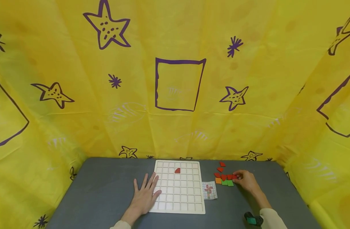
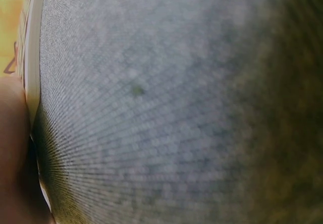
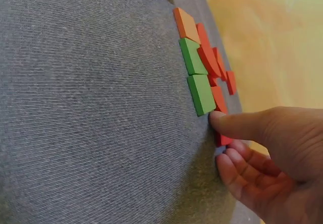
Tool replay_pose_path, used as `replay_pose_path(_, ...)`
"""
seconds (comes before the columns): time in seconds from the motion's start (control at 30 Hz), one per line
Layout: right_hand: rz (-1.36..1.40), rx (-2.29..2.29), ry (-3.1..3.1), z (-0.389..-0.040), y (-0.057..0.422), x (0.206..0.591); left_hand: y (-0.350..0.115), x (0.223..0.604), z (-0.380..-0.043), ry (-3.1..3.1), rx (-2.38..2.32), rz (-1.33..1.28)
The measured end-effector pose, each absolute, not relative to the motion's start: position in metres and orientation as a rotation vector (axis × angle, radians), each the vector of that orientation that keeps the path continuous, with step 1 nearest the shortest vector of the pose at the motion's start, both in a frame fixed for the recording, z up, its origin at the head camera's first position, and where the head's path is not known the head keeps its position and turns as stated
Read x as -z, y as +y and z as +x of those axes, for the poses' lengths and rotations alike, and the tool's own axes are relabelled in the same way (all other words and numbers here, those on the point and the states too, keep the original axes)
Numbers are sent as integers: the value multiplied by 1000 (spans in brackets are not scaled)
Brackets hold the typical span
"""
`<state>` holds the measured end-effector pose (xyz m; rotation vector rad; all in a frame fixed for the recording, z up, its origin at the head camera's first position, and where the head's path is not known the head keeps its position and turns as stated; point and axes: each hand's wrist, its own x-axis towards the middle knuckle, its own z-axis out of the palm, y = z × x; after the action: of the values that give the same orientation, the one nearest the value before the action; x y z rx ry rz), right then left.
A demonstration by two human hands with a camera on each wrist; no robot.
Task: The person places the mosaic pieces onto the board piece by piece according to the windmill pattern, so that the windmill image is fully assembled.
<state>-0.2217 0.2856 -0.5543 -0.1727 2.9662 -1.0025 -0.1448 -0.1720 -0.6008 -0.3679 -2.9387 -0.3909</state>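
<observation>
My left hand (image 1: pixel 144 195) rests with spread fingers on the left edge of a white grid board (image 1: pixel 182 190). One red quarter-circle tile (image 1: pixel 177 170) lies in a cell near the board's top. To the right of the board, my right hand (image 1: pixel 246 180) pinches a red tile (image 3: pixel 223 140) between thumb and fingers, low at the tabletop; its shape is partly hidden by them. Right beside the thumb are two green square tiles (image 3: pixel 202 95), in line with an orange square tile (image 3: pixel 186 24). Several other red tiles (image 3: pixel 208 61) are clustered behind these squares.
A small printed card (image 1: pixel 208 190) with a red pinwheel pattern lies against the board's right edge. Two red tiles (image 1: pixel 222 164) sit farther back on the dark grey table (image 1: pixel 106 190). Yellow cloth (image 1: pixel 178 133) with drawn stars surrounds the table's back and sides.
</observation>
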Motion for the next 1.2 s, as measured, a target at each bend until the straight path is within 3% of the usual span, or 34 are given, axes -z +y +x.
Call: replay_pose_path(1.2, -106, 1274, 3035, -215, 283, 549, -170, 588, -144, -3045, 385, -350)
